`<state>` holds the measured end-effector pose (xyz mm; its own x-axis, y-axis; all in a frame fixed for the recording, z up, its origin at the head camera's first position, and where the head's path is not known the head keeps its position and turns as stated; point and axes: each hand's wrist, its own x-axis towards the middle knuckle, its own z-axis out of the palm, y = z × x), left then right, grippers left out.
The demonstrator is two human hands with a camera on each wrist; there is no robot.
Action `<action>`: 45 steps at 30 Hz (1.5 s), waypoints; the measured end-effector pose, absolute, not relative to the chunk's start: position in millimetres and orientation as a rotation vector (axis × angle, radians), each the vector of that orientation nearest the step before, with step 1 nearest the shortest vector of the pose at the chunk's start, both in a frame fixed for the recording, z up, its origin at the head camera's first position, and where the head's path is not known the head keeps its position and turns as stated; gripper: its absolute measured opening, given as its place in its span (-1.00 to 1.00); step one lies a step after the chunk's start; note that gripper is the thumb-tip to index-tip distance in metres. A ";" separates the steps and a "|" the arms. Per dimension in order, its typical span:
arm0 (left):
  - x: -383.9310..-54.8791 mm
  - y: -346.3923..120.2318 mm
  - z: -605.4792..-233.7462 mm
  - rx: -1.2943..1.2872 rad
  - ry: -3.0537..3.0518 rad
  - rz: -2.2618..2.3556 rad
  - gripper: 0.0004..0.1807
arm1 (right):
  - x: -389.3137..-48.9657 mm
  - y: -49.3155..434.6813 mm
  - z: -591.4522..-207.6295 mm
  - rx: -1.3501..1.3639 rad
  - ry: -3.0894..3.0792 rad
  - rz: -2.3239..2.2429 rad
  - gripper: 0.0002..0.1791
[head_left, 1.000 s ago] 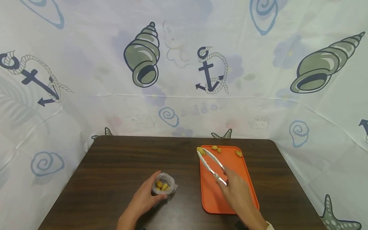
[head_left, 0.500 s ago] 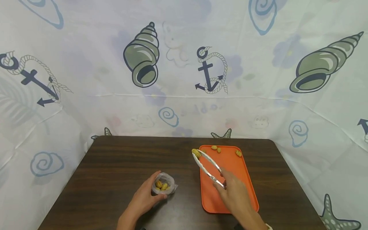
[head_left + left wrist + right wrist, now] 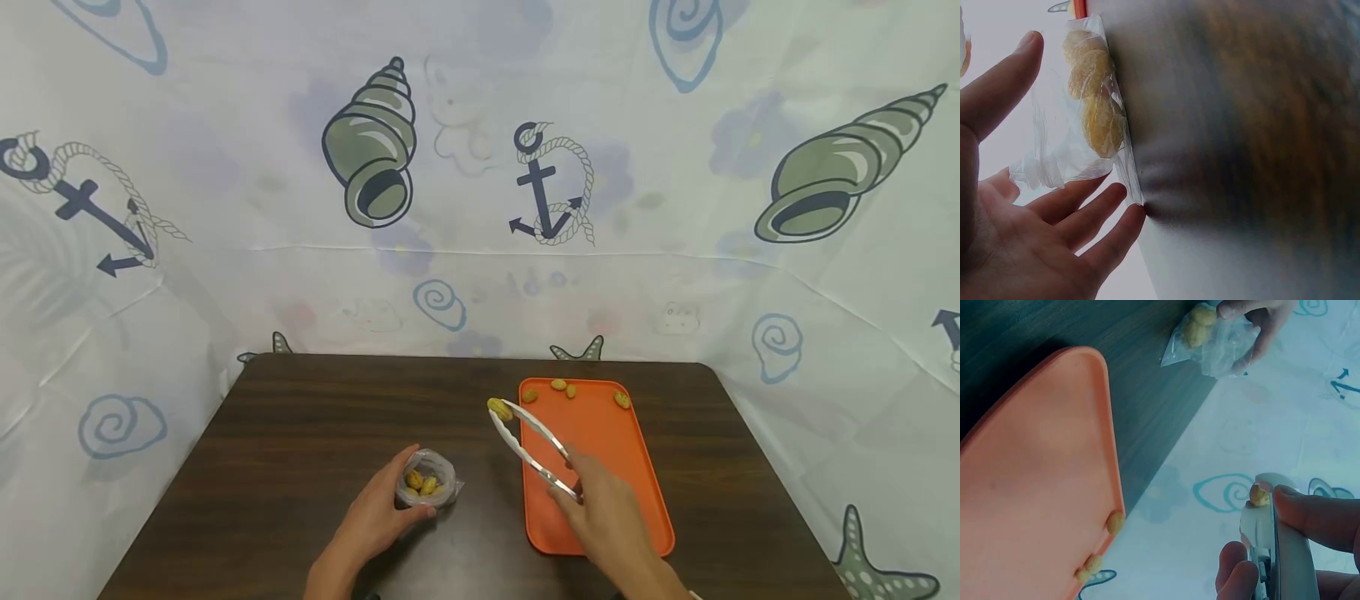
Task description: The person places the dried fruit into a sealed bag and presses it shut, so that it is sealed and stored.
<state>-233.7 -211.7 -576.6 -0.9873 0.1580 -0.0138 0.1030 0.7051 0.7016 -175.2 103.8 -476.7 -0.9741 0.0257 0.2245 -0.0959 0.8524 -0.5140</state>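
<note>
My left hand holds a clear plastic bag upright on the table, thumb and fingers around its open mouth. Several wrinkled, yellow-brown oval pieces like dried fruit lie at its bottom. My right hand grips metal tongs with white tips. Another oval piece is pinched between those tips, raised just past the tray's left edge, right of the bag and farther back. In the right wrist view, the tongs and their piece show at lower right, partly hidden by my fingers.
An orange tray lies on the dark wood table. Several oval pieces sit along its far end, among them one by the left corner and one at the right. A patterned cloth hangs behind.
My right hand has carried the tongs and their piece left and slightly nearer, off the tray's far left corner. This uncovers a piece in that corner. The left hand and bag stay put.
</note>
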 end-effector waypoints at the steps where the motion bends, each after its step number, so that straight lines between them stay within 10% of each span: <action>1: -233.8 -211.9 -576.8 0.219 2.834 1.159 0.09 | -174.1 103.2 -476.6 0.064 -2.804 0.796 -0.44; 45: -233.0 -212.7 -576.7 0.247 2.870 1.168 0.07 | -169.1 76.7 -509.6 0.554 -2.617 0.535 -0.37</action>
<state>-233.0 -212.7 -576.7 -0.9868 0.1592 0.0289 0.1341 0.7051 0.6963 -169.1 76.7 -509.6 -0.8367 -0.2941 0.4620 -0.4519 0.8473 -0.2790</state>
